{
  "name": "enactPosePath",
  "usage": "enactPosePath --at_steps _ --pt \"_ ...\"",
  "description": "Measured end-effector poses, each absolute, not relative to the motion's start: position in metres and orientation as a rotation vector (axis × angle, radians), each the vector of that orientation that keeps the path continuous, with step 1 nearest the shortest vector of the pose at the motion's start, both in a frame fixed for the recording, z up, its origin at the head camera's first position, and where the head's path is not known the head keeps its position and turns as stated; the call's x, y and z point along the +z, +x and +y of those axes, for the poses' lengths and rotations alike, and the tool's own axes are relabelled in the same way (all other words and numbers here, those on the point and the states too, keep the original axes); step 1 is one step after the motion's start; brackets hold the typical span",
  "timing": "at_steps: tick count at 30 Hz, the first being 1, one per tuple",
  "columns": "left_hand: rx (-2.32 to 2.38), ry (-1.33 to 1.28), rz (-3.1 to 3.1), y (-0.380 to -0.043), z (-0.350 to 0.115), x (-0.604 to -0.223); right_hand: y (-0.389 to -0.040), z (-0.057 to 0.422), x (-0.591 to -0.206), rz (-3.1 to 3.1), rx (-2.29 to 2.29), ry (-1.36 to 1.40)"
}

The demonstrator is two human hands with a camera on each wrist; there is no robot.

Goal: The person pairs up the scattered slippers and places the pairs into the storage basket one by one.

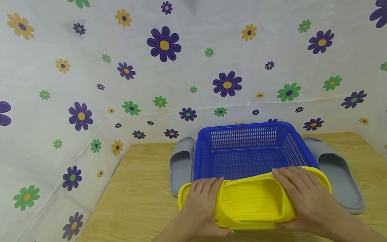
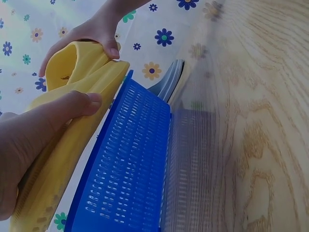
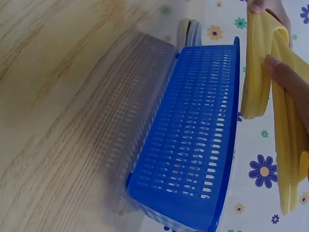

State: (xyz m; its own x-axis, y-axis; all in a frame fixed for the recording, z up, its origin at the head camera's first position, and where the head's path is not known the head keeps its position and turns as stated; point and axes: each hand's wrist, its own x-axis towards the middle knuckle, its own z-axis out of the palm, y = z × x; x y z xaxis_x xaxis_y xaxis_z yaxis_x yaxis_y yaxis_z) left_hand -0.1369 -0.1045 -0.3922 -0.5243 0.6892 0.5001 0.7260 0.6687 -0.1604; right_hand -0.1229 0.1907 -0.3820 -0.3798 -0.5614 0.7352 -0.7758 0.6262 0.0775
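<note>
A pair of yellow slippers is held up level in front of the blue basket, one overlapping the other. My left hand grips the left end, fingers over the top and thumb beneath. At the right end my right hand holds on the same way. Two separate yellow soles show in the right wrist view, with a thumb pressed against them. The blue perforated plastic basket stands upright just beyond, its near rim partly hidden by the slippers. Nothing lies on the visible part of its floor.
One grey slipper lies against the basket's left side, and another grey slipper lies at its right. All stand on a wood-grain table. A white flower-print cloth hangs behind and to the left.
</note>
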Motion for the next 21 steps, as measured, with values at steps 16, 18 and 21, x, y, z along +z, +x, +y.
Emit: enactPosePath --at_steps 16,18,21 --pt "-0.128 -1.136 -2.274 -0.139 -0.112 -0.398 -0.122 0.217 -0.389 -2.222 0.258 1.042" --pt "-0.13 -1.141 -2.284 -0.138 -0.112 -0.398 -0.122 0.217 -0.391 -2.242 0.245 1.031" --pt "-0.125 -1.135 -2.321 -0.137 -0.111 -0.398 -0.123 0.216 -0.393 -2.208 0.257 1.031"
